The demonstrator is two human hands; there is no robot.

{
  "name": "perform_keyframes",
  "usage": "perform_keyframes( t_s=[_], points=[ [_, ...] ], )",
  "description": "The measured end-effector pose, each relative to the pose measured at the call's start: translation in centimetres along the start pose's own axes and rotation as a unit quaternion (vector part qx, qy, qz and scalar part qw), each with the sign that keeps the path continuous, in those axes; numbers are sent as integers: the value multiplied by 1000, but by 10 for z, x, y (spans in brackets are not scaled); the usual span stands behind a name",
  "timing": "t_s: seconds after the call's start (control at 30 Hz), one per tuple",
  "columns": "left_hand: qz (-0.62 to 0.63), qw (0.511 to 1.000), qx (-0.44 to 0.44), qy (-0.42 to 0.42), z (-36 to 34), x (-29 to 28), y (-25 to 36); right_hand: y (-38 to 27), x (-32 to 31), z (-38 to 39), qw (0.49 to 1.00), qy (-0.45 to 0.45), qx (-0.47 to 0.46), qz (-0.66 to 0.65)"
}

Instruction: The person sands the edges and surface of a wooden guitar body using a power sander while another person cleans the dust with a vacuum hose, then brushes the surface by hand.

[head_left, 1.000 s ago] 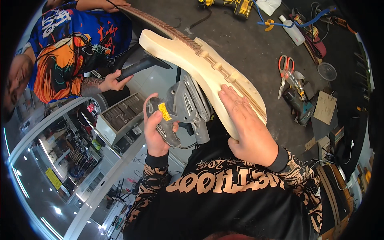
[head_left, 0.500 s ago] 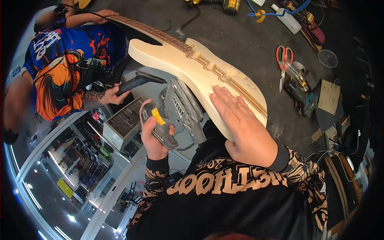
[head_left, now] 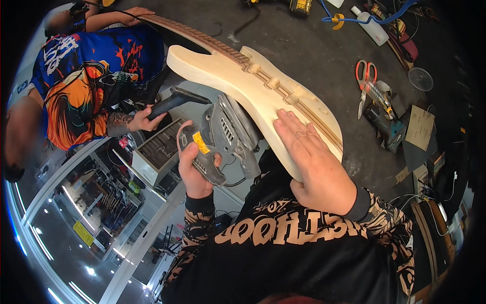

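Observation:
An electric guitar body (head_left: pixel 228 76) of pale bare wood, with its neck (head_left: pixel 187 31) attached, slants across the middle over the bench edge. My left hand (head_left: pixel 195 172) is closed round the grip of a dark grey power sander (head_left: pixel 220 126). The sander's flat pad faces the body's near side edge; whether they touch I cannot tell. My right hand (head_left: pixel 314 162) lies flat on the lower end of the body, fingers stretched out together. Beside the sander, a co-worker's hand (head_left: pixel 147 120) holds a black vacuum nozzle (head_left: pixel 174 101). That person's other hand (head_left: pixel 134 15) rests at the neck's far end.
On the dark bench (head_left: pixel 304 45) lie orange-handled scissors (head_left: pixel 363 81), a black power tool (head_left: pixel 385 126), sandpaper (head_left: pixel 419 126) and a clear lid (head_left: pixel 420 79). A white bottle (head_left: pixel 369 26) and blue hose (head_left: pixel 390 17) are farther back. A drawer cabinet (head_left: pixel 159 149) stands below left.
The view has shifted slightly, so the guitar and bench items appear a little farther right. Both my hands keep their holds, and the co-worker's nozzle stays beside the sander.

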State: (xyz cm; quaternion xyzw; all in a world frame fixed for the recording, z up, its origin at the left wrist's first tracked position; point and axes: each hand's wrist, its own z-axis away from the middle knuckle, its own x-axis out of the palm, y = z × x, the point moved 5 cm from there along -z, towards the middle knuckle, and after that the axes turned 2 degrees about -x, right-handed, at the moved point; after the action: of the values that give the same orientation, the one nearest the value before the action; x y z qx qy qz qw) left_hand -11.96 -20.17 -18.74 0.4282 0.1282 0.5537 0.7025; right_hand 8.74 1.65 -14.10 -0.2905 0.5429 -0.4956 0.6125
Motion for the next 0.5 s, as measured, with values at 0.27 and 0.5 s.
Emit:
perform_keyframes(
  t_s=[0.27,0.5],
  points=[
    [-3,1000,18,16,-4,-9,2,1,1,-3,1000,-5,-3,-5],
    [5,1000,15,5,-6,-9,1,0,0,-3,1000,2,-1,-7]
  ],
)
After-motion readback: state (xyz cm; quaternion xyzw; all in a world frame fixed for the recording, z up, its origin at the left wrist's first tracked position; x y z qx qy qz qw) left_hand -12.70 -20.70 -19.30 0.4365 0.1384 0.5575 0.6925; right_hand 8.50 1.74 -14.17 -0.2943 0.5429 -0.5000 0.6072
